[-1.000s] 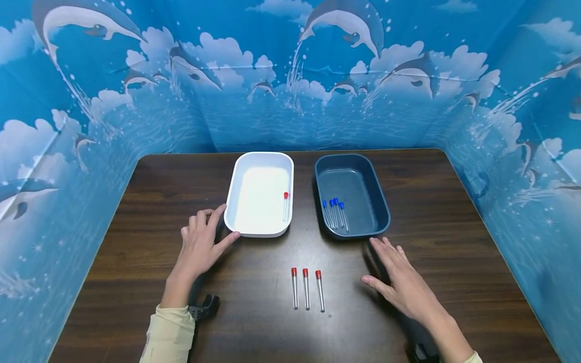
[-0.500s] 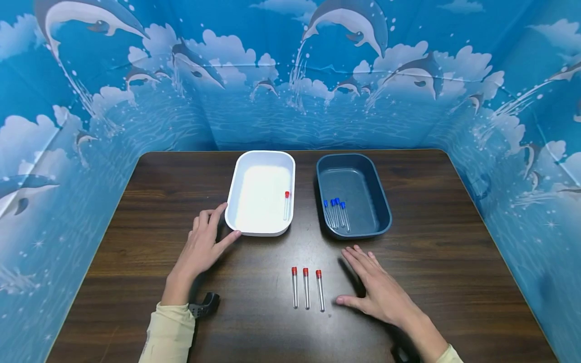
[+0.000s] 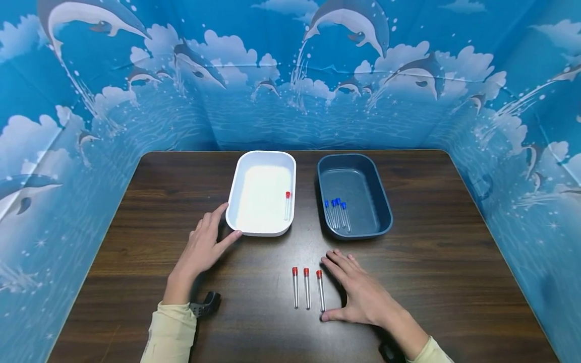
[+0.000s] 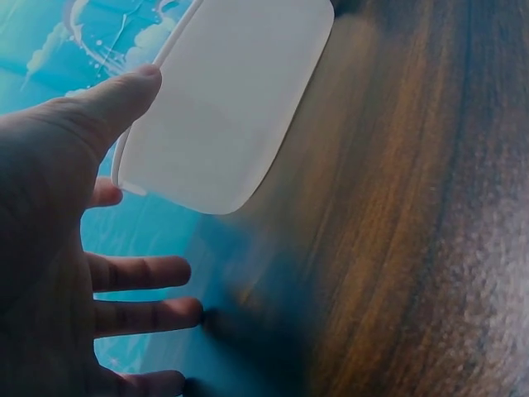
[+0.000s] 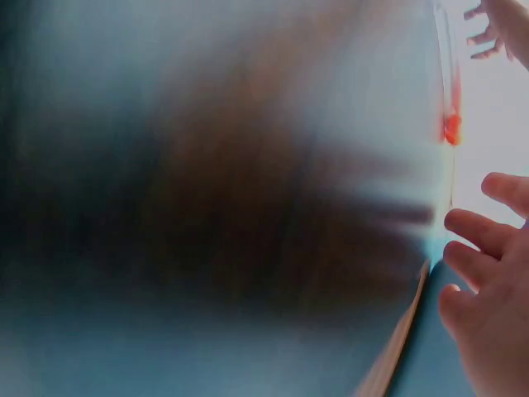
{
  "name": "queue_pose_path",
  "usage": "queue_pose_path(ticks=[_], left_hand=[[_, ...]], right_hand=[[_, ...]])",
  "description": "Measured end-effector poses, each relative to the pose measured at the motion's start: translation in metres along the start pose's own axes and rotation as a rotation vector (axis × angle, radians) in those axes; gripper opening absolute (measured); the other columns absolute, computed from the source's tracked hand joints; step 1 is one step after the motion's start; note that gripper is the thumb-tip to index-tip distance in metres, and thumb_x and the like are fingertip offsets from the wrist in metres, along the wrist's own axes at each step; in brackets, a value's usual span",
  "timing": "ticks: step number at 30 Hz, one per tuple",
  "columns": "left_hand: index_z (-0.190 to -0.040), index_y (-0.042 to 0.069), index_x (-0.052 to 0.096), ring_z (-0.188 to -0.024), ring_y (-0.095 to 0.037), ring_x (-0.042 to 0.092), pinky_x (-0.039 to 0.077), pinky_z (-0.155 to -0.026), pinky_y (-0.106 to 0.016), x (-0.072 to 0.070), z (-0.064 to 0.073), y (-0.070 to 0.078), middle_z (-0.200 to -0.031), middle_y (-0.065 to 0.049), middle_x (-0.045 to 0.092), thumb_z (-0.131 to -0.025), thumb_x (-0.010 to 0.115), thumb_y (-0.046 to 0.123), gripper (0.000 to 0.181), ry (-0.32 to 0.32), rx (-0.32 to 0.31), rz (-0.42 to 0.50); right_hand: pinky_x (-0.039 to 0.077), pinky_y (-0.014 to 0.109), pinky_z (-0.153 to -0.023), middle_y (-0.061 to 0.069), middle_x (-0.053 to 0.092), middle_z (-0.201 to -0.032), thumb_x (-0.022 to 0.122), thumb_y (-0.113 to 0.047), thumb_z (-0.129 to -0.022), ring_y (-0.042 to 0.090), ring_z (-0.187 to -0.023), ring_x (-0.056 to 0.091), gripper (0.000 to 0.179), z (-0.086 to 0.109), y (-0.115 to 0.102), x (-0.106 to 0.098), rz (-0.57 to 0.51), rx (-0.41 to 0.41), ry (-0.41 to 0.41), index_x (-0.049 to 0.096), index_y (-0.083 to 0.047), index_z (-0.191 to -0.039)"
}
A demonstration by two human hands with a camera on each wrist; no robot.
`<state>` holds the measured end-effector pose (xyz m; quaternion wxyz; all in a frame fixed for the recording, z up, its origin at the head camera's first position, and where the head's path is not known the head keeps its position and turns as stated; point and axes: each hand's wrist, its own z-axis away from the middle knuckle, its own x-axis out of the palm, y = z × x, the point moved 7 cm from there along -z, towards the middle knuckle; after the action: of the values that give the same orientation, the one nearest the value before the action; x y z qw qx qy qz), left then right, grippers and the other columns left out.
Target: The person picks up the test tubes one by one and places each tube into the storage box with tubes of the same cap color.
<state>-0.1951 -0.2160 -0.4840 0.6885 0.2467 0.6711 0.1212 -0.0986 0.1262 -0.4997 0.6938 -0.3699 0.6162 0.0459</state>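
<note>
In the head view, three clear test tubes with red caps lie side by side on the table: the left tube [image 3: 296, 290], the middle tube [image 3: 307, 290] and the right tube [image 3: 321, 290]. My right hand [image 3: 360, 295] is spread just right of them, its thumb close to the right tube's lower end; contact cannot be told. My left hand [image 3: 199, 252] touches the near left corner of a white tray [image 3: 260, 233] with thumb and forefinger. In the left wrist view the thumb [image 4: 136, 91] lies against the tray's edge, the other fingers extended.
One red-capped tube [image 3: 287, 205] lies in the white tray, at its right wall. To the right stands a dark blue tray [image 3: 388, 217] with several blue-capped tubes [image 3: 336, 214]. The brown table [image 3: 454, 252] ends at a dolphin-printed curtain [image 3: 290, 116].
My right hand has moved left from below the dark blue tray to beside the right red-capped tube. My left hand stays at the white tray's corner.
</note>
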Motion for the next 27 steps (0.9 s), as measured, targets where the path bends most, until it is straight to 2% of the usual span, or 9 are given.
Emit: queue_pose_path(ticks=[5,19,27], left_hand=[[-0.158,0.028,0.015,-0.111,-0.031,0.044,0.036,-0.081,-0.057,0.001,0.001,-0.002,-0.133,-0.017,0.046,-0.091,0.051,0.066,0.085,-0.005,-0.009,-0.006],[-0.158,0.028,0.012,-0.119,-0.035,0.042,0.034,-0.088,-0.062,0.0,-0.002,-0.002,-0.141,-0.019,0.043,-0.09,0.048,0.07,0.088,-0.035,-0.021,-0.004],[-0.158,0.028,0.014,-0.122,-0.036,0.042,0.033,-0.09,-0.065,-0.001,-0.001,-0.002,-0.144,-0.019,0.042,-0.089,0.049,0.07,0.088,-0.033,-0.029,0.007]], right_hand=[[0.018,0.046,-0.114,0.011,0.032,-0.156,0.072,-0.078,-0.063,0.027,-0.146,0.021,0.117,-0.001,-0.006,0.006,0.032,-0.027,-0.023,0.036,-0.012,-0.152],[0.013,0.043,-0.116,0.009,0.024,-0.16,0.072,-0.077,-0.064,0.023,-0.148,0.014,0.112,-0.003,-0.008,0.012,0.083,0.01,-0.097,0.039,-0.014,-0.15],[0.015,0.043,-0.116,0.01,0.027,-0.158,0.074,-0.075,-0.064,0.024,-0.147,0.017,0.108,-0.004,-0.01,0.013,0.103,0.001,-0.077,0.043,-0.015,-0.148]])
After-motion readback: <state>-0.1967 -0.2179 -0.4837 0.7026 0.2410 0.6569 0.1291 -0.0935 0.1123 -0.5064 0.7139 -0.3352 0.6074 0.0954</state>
